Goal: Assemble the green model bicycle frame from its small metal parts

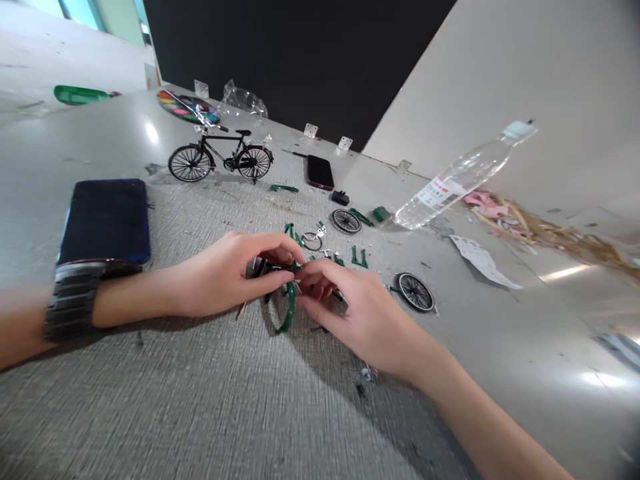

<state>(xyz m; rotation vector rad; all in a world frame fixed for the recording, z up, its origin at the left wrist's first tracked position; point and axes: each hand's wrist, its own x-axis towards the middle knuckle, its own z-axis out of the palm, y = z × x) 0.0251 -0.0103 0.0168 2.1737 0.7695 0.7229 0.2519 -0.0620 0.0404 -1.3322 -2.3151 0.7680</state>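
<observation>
Close together over the grey textured mat, both hands work on one small green model bicycle part (289, 313), whose curved, mudguard-like strip hangs below the fingers. My left hand (220, 277), with a dark watch on the wrist, is closed in a pinch around its upper end. From the other side, my right hand (365, 307) pinches at the same spot; its fingertips partly hide the joint. Just beyond the hands lie a small ring with silvery fittings (313, 241) and green forked pieces (359, 257). A spoked wheel (415, 292) rests to the right of my right hand.
An assembled black model bicycle (225, 157) stands at the back left. A large dark phone (107, 220) lies left, a smaller phone (320, 172) behind. Another wheel (347, 221), a tilted clear bottle (460, 177) and a paper sheet (480, 260) are towards the right.
</observation>
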